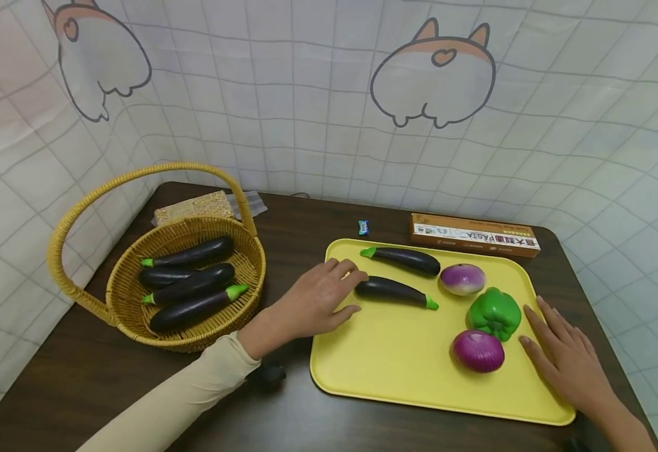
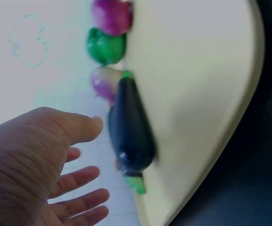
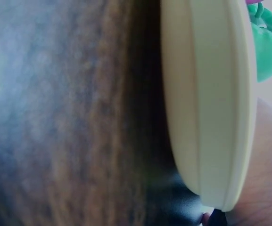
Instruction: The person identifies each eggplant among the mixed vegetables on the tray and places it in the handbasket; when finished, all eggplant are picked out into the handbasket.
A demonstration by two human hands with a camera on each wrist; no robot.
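Note:
In the head view my left hand (image 1: 320, 298) hovers at the left end of a dark eggplant (image 1: 391, 292) on a yellow tray (image 1: 385, 358). The left wrist view shows the thumb and spread fingers beside that eggplant (image 2: 132, 125), with a gap between. Behind it lies a second eggplant (image 1: 410, 260). My right hand (image 1: 569, 361) rests at the tray's right rim, fingers extended, close to a green bell pepper (image 1: 494, 312). A purple onion (image 1: 478, 351) sits in front of the pepper, and a purple-and-white onion (image 1: 462, 279) behind it.
A wicker basket (image 1: 244, 260) with a tall handle holds several eggplants (image 1: 193, 253) on the left. Behind it lies a bag of grains (image 1: 196, 207). A pasta box (image 1: 476, 235) and a small blue packet (image 1: 363, 227) lie behind the tray. A small black object (image 1: 272, 375) sits near the left forearm.

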